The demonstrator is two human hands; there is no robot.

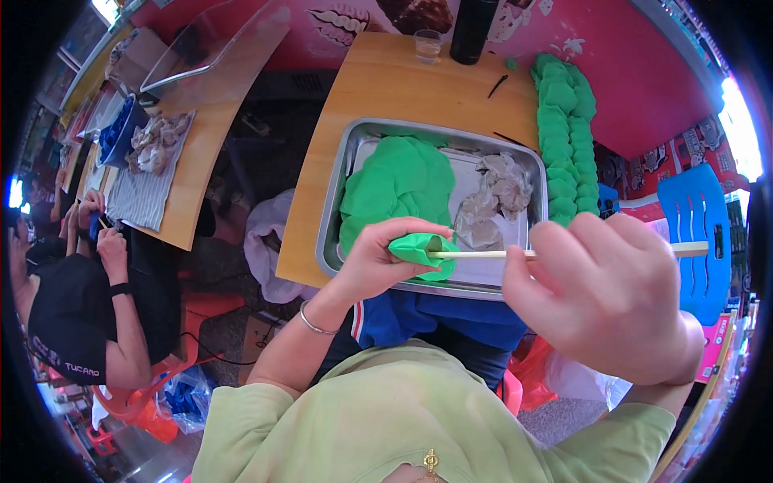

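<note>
Over the near edge of a metal tray (334,193), my left hand (374,253) pinches a green, thin, folded piece (415,248) of soft material, with its opening turned to the right. My right hand (604,298) is closed round a pale wooden chopstick (479,255), whose thin tip enters that opening. The thicker end juts out past my right hand. Inside the tray lies a heap of flat green rounded pieces (398,185) on the left. Crumpled greyish, translucent material (493,201) sits on the right side of the tray.
Stacked green ruffled pieces (564,137) line the table's right edge. A clear cup (427,46) and a black bottle (473,30) stand at the back. A blue slotted chair back (700,233) is at the right. At a left table (213,137), a person (80,314) handles something dark blue.
</note>
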